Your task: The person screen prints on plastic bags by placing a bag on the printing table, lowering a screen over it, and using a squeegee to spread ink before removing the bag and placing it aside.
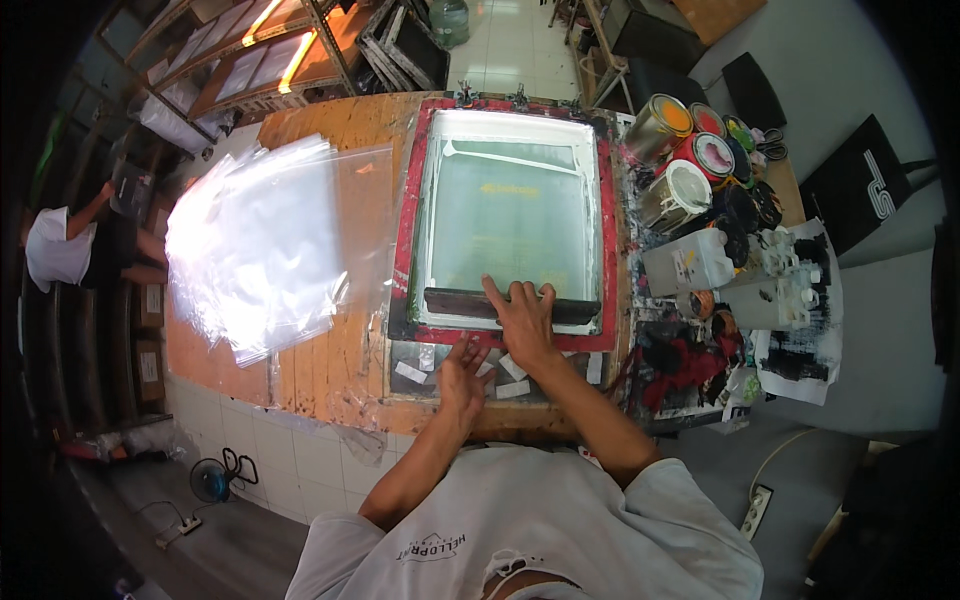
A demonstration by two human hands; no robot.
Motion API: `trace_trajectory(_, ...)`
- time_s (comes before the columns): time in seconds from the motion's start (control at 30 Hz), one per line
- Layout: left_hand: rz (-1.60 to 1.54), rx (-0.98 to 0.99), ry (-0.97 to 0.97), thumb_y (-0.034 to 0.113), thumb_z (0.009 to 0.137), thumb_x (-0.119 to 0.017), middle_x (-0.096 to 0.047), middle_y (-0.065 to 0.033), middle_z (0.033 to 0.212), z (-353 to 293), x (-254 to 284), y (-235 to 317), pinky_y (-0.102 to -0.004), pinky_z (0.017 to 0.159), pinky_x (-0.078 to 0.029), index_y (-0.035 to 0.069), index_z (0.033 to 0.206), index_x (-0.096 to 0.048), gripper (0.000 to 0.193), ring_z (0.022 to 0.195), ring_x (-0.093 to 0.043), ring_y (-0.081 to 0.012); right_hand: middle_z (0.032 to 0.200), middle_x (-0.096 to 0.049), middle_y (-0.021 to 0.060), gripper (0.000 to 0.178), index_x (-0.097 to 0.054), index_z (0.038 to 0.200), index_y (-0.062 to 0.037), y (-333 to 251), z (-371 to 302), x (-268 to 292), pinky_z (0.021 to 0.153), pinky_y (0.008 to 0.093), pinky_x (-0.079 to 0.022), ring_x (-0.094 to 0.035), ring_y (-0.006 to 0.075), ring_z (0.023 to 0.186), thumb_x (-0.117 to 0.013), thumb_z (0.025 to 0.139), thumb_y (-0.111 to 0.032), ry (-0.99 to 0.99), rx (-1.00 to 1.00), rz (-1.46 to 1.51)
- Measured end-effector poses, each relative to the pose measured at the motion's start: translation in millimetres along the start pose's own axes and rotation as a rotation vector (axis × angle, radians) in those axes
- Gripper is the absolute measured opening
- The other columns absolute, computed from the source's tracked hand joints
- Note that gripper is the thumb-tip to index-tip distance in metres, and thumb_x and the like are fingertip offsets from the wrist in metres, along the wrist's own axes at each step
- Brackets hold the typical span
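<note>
A screen-printing frame [606, 220] with red edges and a pale green mesh [510, 220] lies on the wooden table in front of me. My right hand [525, 322] is closed over a dark squeegee [455, 302] that lies across the near end of the mesh, its fingers reaching past the blade. At the frame's near edge is my left hand [464, 378], fingers apart, their tips at the red border; whether they press on it cannot be told. White ink or tape lines the mesh border, and a white streak [510, 157] crosses its far end.
Clear plastic sheets [265, 240] are piled on the left of the table [350, 365]. Ink cans [663, 125], plastic jugs [690, 262] and stained rags [690, 365] crowd the right. Hinge clamps [520, 97] stand at the frame's far edge. Another person [62, 245] is at far left.
</note>
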State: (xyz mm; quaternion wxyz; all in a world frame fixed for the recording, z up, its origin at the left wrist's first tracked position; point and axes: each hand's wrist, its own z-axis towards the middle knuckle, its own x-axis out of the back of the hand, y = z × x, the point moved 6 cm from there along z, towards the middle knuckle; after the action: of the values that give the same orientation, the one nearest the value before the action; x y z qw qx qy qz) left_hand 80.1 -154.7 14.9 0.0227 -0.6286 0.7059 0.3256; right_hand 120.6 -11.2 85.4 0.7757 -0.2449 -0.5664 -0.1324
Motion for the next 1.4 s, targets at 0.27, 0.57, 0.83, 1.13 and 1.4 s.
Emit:
trace_trajectory(0.27,0.064,0.016,0.052,0.042,0.096,-0.068,-0.048,-0.0122,0.138,3.2,3.4,-2.4,-0.0599,0.107,-0.036,0.009,0.140,-0.051,0.058,0.133,-0.046,-0.0307,0.098,-0.053,0.0074,0.071,-0.054,0.149,-0.0193,44.4,80.2,-21.9,0.100,0.0575,-0.030,-0.053,0.0263,0.102,-0.072,0.083,0.000,0.070,0.015,-0.012)
trace_trajectory(0.57,-0.051,-0.024,0.123,0.033,0.092,-0.078,-0.061,-0.0020,0.106,-4.5,4.5,-1.6,-0.0505,0.093,-0.043,0.016,0.105,-0.061,0.027,0.111,-0.058,-0.0222,0.107,-0.061,0.0097,0.076,-0.053,0.150,-0.0228,134.2,248.0,-55.9,0.103,0.0614,-0.031,-0.056,0.0282,0.112,-0.081,0.081,-0.007,0.120,-0.032,-0.119)
trace_trajectory(0.83,-0.054,0.004,0.050,0.034,0.093,-0.078,-0.064,0.0002,0.103,-5.1,8.4,2.5,-0.0503,0.095,-0.044,0.019,0.100,-0.063,0.023,0.108,-0.060,-0.0217,0.121,-0.067,0.0150,0.084,-0.048,0.152,-0.0217,109.2,207.0,-33.0,0.100,0.0603,-0.040,-0.061,0.0353,0.121,-0.088,0.078,-0.018,-0.433,-0.041,0.081)
trace_trajectory(1.13,-0.028,-0.120,-0.144,0.023,0.097,-0.074,-0.072,-0.0041,0.107,-49.8,-34.3,59.2,-0.0442,0.097,-0.052,0.013,0.109,-0.064,0.019,0.098,-0.071,-0.0247,0.092,-0.050,0.0065,0.076,-0.045,0.157,-0.0153,-22.6,33.0,95.4,0.085,0.0474,-0.032,-0.049,0.0259,0.092,-0.071,0.087,-0.007,0.004,0.024,0.066)
trace_trajectory(1.4,0.043,-0.568,-0.726,0.012,0.094,-0.067,-0.073,-0.0055,0.108,-79.0,-127.8,174.9,-0.0500,0.108,-0.047,0.007,0.114,-0.066,0.020,0.109,-0.068,-0.0252,0.081,-0.054,0.0084,0.060,-0.067,0.135,-0.0134,-18.9,122.5,215.0,0.073,0.0430,-0.037,-0.054,0.0244,0.076,-0.075,0.088,-0.049,0.443,0.164,-0.048)
